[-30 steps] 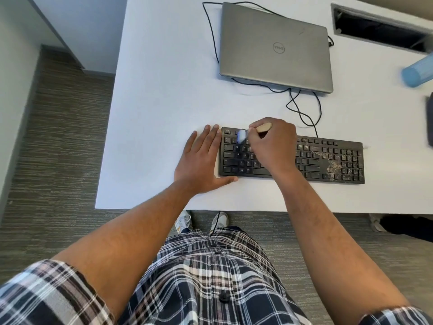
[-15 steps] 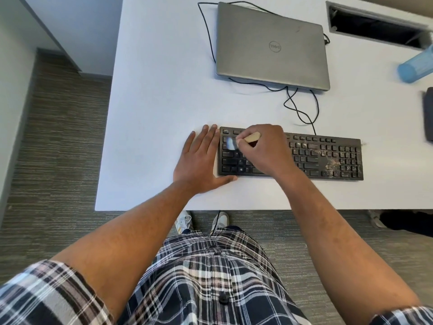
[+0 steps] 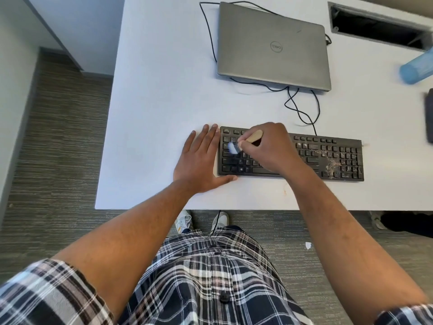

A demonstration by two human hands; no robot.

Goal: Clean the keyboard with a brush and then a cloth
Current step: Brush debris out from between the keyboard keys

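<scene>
— What are the hands doing?
— The right hand [image 3: 271,146] grips a brush [image 3: 248,141], its blurred bristles on the left keys of the keyboard [image 3: 332,158]. The left hand [image 3: 199,160] lies flat, fingers straight, against the keyboard's left end.
— And around them?
— White tabletop [image 3: 159,102], crumbs on the right-hand keys, a closed laptop [image 3: 274,45] beyond.

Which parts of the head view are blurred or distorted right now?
Head view: the brush bristles smear with motion blur; the right hand gripping it and the keyboard stay fairly sharp; wide-angle distortion bends the table edges; lighting is even and soft.
</scene>
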